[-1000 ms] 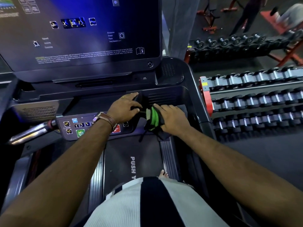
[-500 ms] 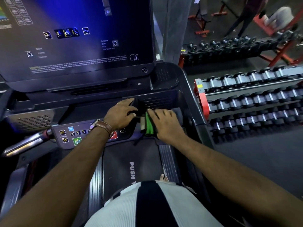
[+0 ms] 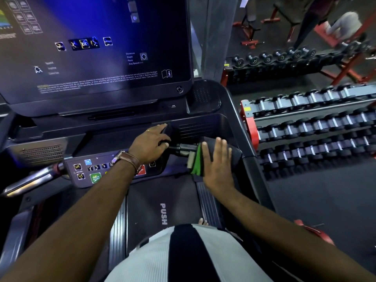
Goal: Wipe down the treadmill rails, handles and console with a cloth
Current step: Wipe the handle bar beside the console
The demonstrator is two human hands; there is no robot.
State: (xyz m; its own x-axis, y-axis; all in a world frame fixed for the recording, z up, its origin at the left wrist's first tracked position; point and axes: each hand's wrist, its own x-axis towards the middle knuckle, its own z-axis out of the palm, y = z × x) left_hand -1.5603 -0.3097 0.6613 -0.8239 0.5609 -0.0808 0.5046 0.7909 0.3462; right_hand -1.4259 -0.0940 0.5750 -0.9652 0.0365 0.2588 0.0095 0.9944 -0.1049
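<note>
Red-framed dumbbell racks (image 3: 305,127) are shown right of the grip of the left hand (image 3: 150,143) on the handle (image 3: 182,148). Dark flooring (image 3: 315,200) is laid beneath; red equipment frames (image 3: 249,29) are seen beyond.

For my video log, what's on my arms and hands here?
Both forearms are bare, no sleeves. The left hand wears a thin gold-coloured ring, and its wrist a watch with a brown leather strap and silvery case. The right hand wears nothing visible.

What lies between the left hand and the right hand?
In the head view: a bare stretch of dark handle beside the left hand, then the green edge of the cloth at the right hand.
</note>
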